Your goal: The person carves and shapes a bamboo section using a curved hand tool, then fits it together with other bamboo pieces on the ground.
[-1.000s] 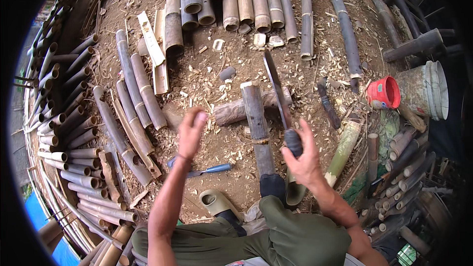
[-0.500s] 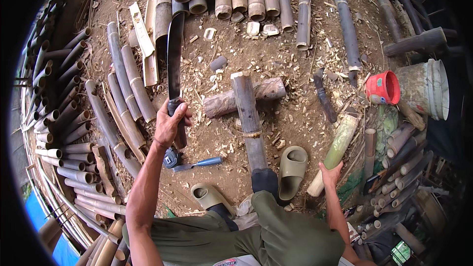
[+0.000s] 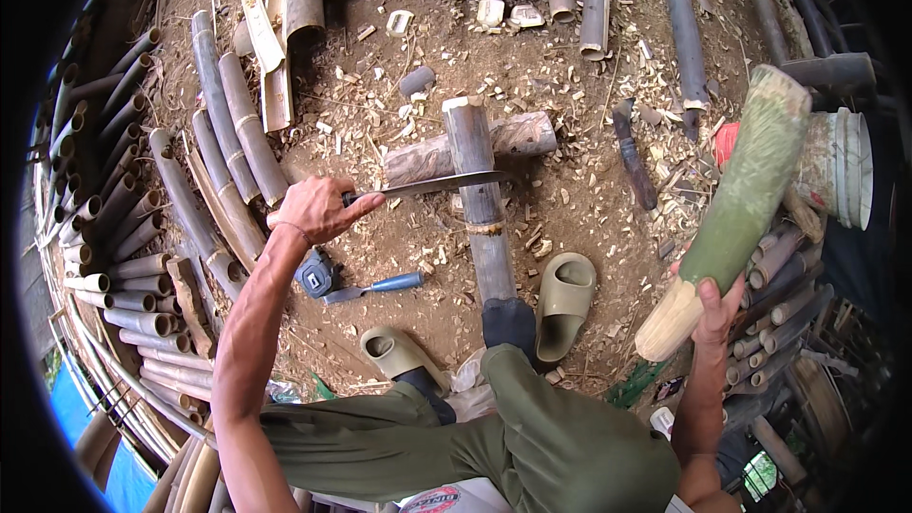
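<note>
Reading left to right, you have stacked bamboo poles (image 3: 166,337) at the far side, then your left hand (image 3: 318,207), closed around the handle of a machete (image 3: 427,187). Beneath that hand, a blue tape measure (image 3: 318,273) and a blue-handled chisel (image 3: 394,282) lie on the dirt floor (image 3: 427,256). The machete's blade crosses a grey bamboo section (image 3: 492,271); contact is unclear. That section slopes over a short log (image 3: 530,136), its near end by your black-socked foot (image 3: 508,323). An olive sandal (image 3: 567,299) sits beside it. Your right hand (image 3: 717,309) wraps a raised green bamboo club (image 3: 736,204) near its pale, trimmed end.
</note>
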`<state>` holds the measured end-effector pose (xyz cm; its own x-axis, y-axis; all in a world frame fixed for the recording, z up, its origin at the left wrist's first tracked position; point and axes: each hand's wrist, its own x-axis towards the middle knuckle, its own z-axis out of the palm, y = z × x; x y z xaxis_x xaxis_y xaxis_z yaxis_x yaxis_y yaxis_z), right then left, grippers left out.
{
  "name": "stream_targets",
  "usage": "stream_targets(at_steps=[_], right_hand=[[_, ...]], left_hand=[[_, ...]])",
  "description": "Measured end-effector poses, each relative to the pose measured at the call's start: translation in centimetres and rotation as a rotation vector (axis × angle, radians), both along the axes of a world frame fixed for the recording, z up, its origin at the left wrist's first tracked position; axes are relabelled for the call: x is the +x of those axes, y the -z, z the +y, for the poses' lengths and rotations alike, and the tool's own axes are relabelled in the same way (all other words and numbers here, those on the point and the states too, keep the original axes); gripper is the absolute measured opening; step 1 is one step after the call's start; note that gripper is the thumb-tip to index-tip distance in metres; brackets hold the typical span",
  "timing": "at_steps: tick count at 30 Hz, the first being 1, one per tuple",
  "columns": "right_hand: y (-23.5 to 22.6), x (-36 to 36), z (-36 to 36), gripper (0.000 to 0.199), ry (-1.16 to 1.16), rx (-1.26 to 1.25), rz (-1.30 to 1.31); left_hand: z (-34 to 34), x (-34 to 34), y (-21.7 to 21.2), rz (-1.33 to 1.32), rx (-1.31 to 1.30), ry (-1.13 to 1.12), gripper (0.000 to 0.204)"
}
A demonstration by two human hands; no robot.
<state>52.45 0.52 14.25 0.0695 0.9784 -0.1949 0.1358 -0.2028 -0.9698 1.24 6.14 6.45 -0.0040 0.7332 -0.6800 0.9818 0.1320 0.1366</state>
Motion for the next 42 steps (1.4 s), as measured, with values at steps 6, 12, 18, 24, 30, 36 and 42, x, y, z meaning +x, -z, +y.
stream_targets(at_steps=[6, 12, 18, 24, 30, 36, 42], right_hand=[[-5.4, -4.7, 4.3, 0.079, -0.110, 0.030, 0.056], [-6.6, -6.8, 5.8, 0.078, -0.280, -0.044, 0.113], [-5.7, -8.1, 6.7, 0.082, -0.381, -0.072, 0.173], [-5.5, -9.6, 7.4, 0.086, -0.460, -0.106, 0.128], [-0.7, -12.0, 6.9, 0.101, -0.553, 0.187, -0.207], [1.3, -12.8, 10.3, 0.099, -0.799, 0.028, -0.688], [-2.7, -15.3, 12.5, 0.065, -0.258, 0.470, -0.066]], left_hand=[[-0.4, 0.3, 0.4, 0.004, 0.007, 0.047, 0.079], [-0.9, 0.0, 1.0, -0.003, 0.031, 0.045, 0.078], [-0.9, -0.3, 0.9, 0.009, 0.042, 0.049, 0.078], [-1.1, -0.1, 1.1, 0.013, 0.046, 0.045, 0.077], [-1.6, -0.1, 1.6, -0.003, 0.061, 0.018, 0.071], [-0.7, 0.3, 1.9, -0.001, 0.017, 0.044, 0.068], [-1.4, -0.8, 2.5, -0.007, -0.034, 0.033, 0.069]])
